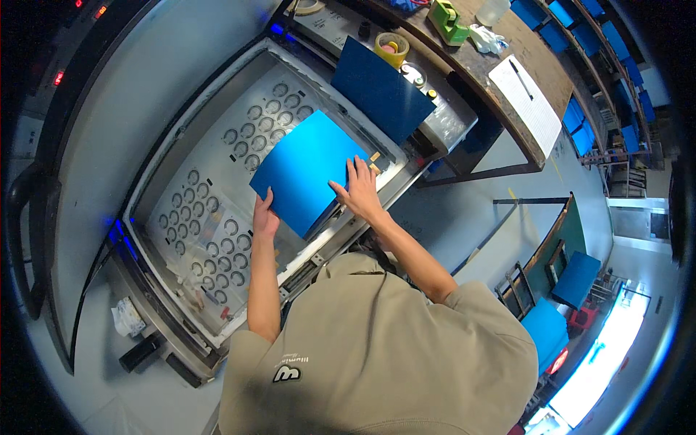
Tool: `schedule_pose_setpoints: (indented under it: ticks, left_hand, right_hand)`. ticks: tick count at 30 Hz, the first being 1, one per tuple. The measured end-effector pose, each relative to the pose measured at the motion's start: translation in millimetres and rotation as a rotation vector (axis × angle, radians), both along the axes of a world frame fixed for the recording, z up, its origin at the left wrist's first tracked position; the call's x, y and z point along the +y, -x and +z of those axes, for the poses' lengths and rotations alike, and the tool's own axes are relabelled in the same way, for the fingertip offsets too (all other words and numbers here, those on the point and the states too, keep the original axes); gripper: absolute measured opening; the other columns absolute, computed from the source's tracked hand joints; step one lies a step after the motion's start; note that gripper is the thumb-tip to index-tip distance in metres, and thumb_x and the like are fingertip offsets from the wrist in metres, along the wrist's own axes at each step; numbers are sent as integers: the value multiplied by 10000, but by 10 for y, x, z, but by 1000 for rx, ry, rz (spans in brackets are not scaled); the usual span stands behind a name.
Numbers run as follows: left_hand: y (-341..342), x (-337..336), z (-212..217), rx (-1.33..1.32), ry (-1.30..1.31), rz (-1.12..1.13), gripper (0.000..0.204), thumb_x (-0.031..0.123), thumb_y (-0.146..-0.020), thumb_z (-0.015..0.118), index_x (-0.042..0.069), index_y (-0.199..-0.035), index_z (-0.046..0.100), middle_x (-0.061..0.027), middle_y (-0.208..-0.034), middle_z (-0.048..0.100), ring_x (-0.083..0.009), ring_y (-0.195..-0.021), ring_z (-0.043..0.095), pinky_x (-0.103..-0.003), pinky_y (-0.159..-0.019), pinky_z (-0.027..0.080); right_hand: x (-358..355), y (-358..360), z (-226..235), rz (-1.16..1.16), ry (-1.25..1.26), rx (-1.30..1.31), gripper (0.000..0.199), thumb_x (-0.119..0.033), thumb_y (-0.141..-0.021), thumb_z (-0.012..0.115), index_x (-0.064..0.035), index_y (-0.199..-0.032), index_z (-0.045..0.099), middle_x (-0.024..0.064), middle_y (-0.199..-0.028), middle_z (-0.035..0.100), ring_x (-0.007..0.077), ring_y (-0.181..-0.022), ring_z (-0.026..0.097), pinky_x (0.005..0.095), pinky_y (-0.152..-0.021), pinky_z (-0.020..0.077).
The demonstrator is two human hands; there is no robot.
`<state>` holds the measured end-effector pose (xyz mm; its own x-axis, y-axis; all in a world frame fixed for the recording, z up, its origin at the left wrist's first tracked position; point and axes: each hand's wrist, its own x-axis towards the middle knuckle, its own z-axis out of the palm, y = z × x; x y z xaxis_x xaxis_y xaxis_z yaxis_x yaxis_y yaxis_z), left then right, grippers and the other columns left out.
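My khaki shirt, loose short sleeves, creases down the front, black-and-white emblem at front left, small white lettering beside it, forearms bare.

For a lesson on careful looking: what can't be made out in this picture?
Head view throughout:
Left hand: grip's underside hidden by the blue sheet.
Machine bed: partly hidden by that sheet.
Bottle: cut off by the upper edge.
Paper: any marks too small to read.
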<state>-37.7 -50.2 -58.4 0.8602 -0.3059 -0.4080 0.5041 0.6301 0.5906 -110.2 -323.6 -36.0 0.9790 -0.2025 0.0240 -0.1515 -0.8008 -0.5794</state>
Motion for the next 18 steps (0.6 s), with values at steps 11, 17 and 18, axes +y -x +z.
schedule_pose_setpoints:
  ticks: [11,17,18]
  left_hand:
    - [2,-34,-32,-53,-57,-34,488,161,-1012,594,113,-1466,421,-76,-1450,505,-275,-1310,503,-473,-1084,440]
    - [-42,-105,133,10,-172,-1,472,120,-996,613,74,-1429,432,-54,-1366,554,-226,-1229,554,-398,-1023,471]
    - [-48,-98,127,-2,-184,2,480,119,-988,626,66,-1425,433,-60,-1366,555,-227,-1227,554,-400,-1022,471]
  right_hand:
    - [-45,46,-199,1,19,111,870,-640,-957,476,9,-1512,315,272,-1572,247,435,-1469,218,672,-1140,159]
    - [-169,21,-352,9,85,148,850,-657,-953,458,-57,-1537,308,245,-1599,220,426,-1483,199,704,-1125,148]
    - [-184,10,-359,11,119,174,848,-659,-952,456,-71,-1544,303,237,-1610,205,424,-1488,191,706,-1124,148]
